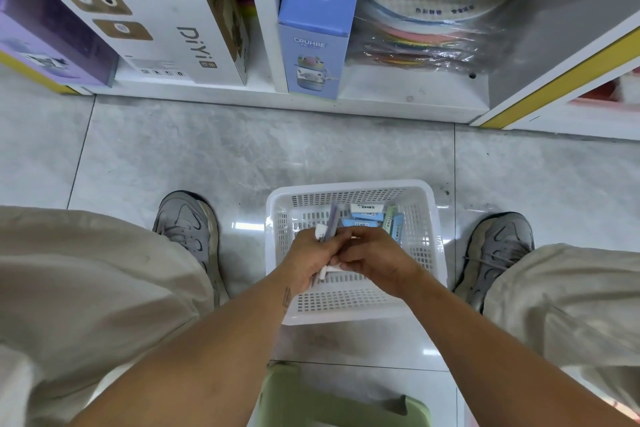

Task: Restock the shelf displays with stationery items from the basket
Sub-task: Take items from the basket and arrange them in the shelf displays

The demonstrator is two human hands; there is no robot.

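A white perforated basket (429,229) stands on the floor between my feet. Both hands are inside it. My left hand (310,260) grips a small bundle of pens (330,224), white and purple, whose ends stick out above and below my fist. My right hand (375,262) meets the left one and pinches a white pen (335,269) at the lower end of the bundle. Several blue and green erasers (367,217) lie at the far end of the basket. The bottom shelf (381,97) lies ahead.
On the shelf stand a blue CRUHRE box (317,31), a white DiYi box (166,24), a purple box (45,42) and bagged coloured sheets (426,28). A yellow-edged shelf unit (561,76) juts in at right. A green stool (332,402) is under me. Grey tiled floor surrounds the basket.
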